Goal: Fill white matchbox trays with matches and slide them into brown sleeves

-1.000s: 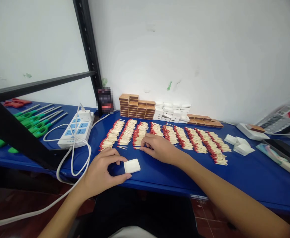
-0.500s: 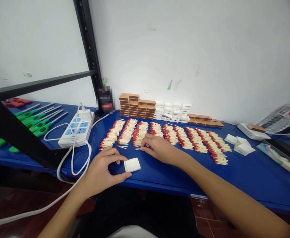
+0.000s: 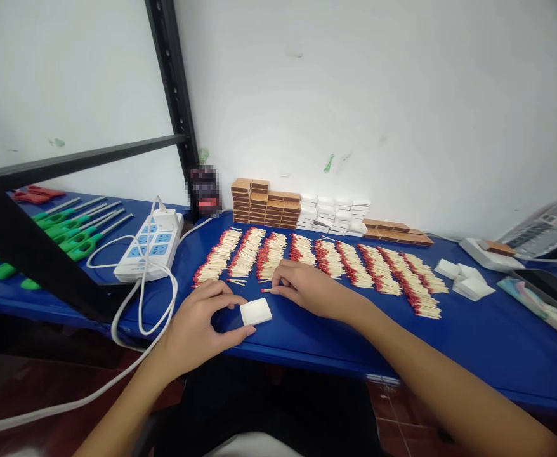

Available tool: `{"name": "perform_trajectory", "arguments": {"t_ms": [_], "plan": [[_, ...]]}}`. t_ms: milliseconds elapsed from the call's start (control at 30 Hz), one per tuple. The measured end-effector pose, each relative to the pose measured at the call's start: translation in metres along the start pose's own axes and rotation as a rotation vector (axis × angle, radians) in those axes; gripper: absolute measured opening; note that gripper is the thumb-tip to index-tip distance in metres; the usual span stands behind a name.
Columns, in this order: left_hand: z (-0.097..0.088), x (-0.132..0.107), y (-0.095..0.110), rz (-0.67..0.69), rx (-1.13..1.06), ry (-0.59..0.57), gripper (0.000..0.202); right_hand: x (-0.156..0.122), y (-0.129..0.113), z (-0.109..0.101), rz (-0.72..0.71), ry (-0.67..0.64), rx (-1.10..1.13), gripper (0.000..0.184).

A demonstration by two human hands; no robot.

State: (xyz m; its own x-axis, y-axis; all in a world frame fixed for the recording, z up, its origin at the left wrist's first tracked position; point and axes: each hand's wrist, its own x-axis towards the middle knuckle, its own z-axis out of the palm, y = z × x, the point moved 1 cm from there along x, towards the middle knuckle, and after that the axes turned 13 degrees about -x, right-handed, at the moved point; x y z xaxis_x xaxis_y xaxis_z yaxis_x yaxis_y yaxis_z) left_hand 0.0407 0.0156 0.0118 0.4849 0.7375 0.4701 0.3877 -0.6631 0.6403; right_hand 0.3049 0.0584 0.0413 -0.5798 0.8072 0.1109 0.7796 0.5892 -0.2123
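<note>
Between the thumb and fingers of my left hand (image 3: 205,320) is a small white matchbox tray (image 3: 255,311), held by its left side near the table's front edge. The tray's open face is up, and no matches show in it. My right hand (image 3: 300,285) is closed in a pinch on a single match (image 3: 266,291), whose red head points left, just above the tray. Behind my hands, red-headed matches (image 3: 271,254) lie in several slanting rows on the blue table (image 3: 326,343).
Brown matchboxes (image 3: 264,208) and white trays (image 3: 338,212) are stacked along the wall. Loose white trays (image 3: 471,282) lie at the right. On the left are a corded power strip (image 3: 148,247), a black shelf post (image 3: 176,82) and green-handled lighters (image 3: 81,241).
My right hand has drawn the match slightly toward me, away from the row. The left hand still holds the tray in nearly the same place. The view has shifted a little.
</note>
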Motion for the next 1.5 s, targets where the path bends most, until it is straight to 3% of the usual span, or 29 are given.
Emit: {"name": "perform_trajectory", "arguments": {"t_ms": [433,900,1167,1500], "plan": [[0.001,-0.001,-0.002,-0.003,0.006,0.000,0.027,-0.002,0.000,0.000,-0.017,0.003,0.022,0.002],[0.001,-0.001,-0.001,-0.007,0.009,-0.007,0.027,-0.003,-0.003,0.001,0.017,-0.036,-0.031,0.012],[0.002,0.001,-0.001,0.004,0.005,-0.007,0.026,-0.012,-0.027,-0.010,-0.057,-0.020,0.187,0.014],[0.002,0.000,0.000,0.027,0.005,0.004,0.025,-0.014,-0.037,-0.002,-0.087,-0.094,0.115,0.011]]}}
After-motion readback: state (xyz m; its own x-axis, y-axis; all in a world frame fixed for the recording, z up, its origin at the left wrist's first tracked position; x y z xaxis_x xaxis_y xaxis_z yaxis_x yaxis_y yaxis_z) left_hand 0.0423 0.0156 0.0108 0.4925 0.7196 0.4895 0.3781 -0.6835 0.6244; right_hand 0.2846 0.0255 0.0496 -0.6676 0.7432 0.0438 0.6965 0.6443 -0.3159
